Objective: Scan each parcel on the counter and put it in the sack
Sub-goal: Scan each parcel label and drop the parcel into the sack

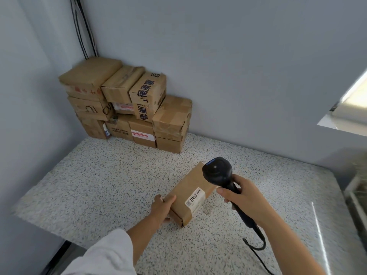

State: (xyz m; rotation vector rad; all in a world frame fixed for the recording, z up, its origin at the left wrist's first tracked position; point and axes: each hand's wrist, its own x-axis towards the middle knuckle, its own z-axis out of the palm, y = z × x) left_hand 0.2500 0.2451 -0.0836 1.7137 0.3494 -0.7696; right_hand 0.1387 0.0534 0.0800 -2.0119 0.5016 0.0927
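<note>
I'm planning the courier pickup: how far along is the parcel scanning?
Done: cannot tell, since no sack is clearly in view. In hand: the left hand holds one parcel on the counter, label up, while the right hand grips the scanner above it. Left: the stack of boxes in the corner, probably all waiting to be scanned.

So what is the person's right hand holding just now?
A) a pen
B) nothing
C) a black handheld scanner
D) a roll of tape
C: the right hand grips the handle of a black corded scanner, while the left hand holds the labelled parcel on the counter.
</note>
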